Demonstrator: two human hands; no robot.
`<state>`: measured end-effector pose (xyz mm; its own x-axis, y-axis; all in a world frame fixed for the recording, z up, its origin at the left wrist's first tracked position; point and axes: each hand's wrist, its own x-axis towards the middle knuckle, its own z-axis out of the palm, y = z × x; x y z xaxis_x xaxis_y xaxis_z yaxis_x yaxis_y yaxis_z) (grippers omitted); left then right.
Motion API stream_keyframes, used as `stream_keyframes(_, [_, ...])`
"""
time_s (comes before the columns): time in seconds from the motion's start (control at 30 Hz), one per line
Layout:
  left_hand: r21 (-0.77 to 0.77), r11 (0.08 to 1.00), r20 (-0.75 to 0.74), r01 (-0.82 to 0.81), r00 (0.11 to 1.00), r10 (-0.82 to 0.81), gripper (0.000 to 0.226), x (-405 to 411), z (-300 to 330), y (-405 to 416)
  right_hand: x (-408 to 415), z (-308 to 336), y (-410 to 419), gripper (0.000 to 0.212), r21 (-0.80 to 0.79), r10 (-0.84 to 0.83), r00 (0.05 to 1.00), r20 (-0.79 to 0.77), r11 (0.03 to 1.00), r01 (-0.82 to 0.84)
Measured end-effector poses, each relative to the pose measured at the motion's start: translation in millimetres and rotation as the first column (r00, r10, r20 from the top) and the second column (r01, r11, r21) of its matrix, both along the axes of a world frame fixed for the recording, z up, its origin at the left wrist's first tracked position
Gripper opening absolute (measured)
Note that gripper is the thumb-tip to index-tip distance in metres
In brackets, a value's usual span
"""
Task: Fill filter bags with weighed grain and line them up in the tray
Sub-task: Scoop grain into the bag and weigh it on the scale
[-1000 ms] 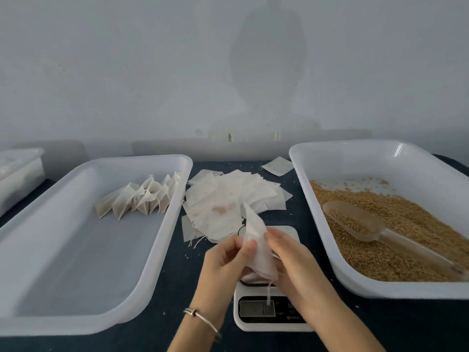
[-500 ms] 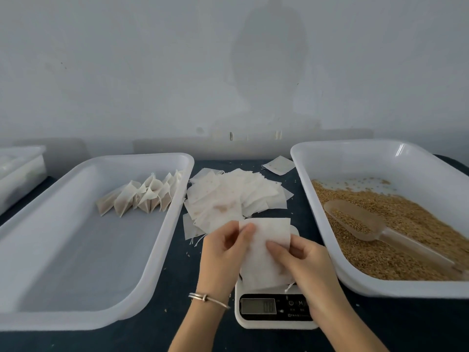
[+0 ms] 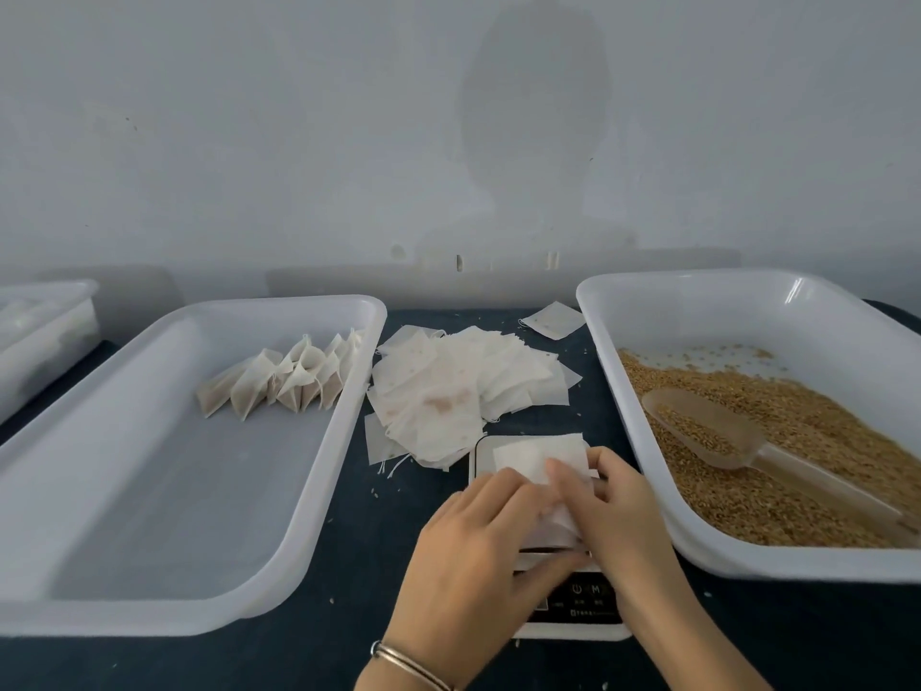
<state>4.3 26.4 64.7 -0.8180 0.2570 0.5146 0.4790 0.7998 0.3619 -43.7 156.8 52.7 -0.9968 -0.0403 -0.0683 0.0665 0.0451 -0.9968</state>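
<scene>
Head view: both hands work an empty filter bag (image 3: 540, 458) on the scale (image 3: 573, 618) at six o'clock; left hand (image 3: 478, 556) lies flat-fingered on it, right hand (image 3: 615, 511) pinches its edge. Any leaning could skew the reading; grain (image 3: 797, 441) waits at three o'clock.

scale (image 3: 573, 608) | panel: power sign, "M" | small print unreadable

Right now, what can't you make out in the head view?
- Scale display: covered by the left hand.
- Filter bag: near half under both hands; right hand.
- Scoop handle end: cut by right edge.
- Clear box: cut by left edge.
</scene>
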Motion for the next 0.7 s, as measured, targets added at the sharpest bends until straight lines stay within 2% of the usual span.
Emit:
stream_keyframes(0.1, [-0.006, 1.000, -0.056, 0.004, 0.998, -0.004, 0.025, -3, -3, 0, 0, 0, 1, 0.010, -0.020, 0.032, 0.999, 0.021, 0.999, -0.031])
stream_keyframes(0.17, [0.063, 0.997, -0.020, -0.037, 0.999, 0.038, 0.022, -5, -4, 0, 2, 1, 0, 0.014, -0.108, 0.079, 0.995, 0.056, 0.991, -0.072])
stream_keyframes(0.23, [0.220, 0.969, 0.124, -0.111, 0.989, 0.085, 0.017, -5, 0, 2, 3, 2, -1, 0.020, -0.188, 0.107, 0.992, 0.072, 0.978, -0.092])
stream_keyframes(0.3, [0.413, 0.885, 0.312, -0.213, 0.947, 0.082, 0.019, -6, 3, 3, 4, 2, 1, 0.027, -0.206, 0.132, 0.990, 0.050, 0.971, -0.119])
stream_keyframes(0.4, [0.554, 0.771, 0.493, -0.313, 0.870, -0.001, 0.021, -7, 6, 0, 6, 0, 2, 0.039, -0.055, 0.181, 0.983, -0.010, 0.982, -0.182])
stream_keyframes(0.47, [0.561, 0.766, 0.529, -0.315, 0.848, -0.039, 0.021, -7, 8, -3, 8, -1, 1, 0.030, 0.026, 0.175, 0.984, -0.045, 0.984, -0.174])
stream_keyframes(0.53, [0.553, 0.772, 0.531, -0.312, 0.847, -0.038, 0.021, -6, 6, -2, 9, -2, 1, 0.021, 0.062, 0.179, 0.980, -0.084, 0.983, -0.174])
stream_keyframes(0.7, [0.575, 0.750, 0.457, -0.327, 0.888, 0.037, 0.014, -5, 1, 2, 10, 2, -2, 0.032, 0.175, 0.219, 0.968, -0.120, 0.965, -0.196])
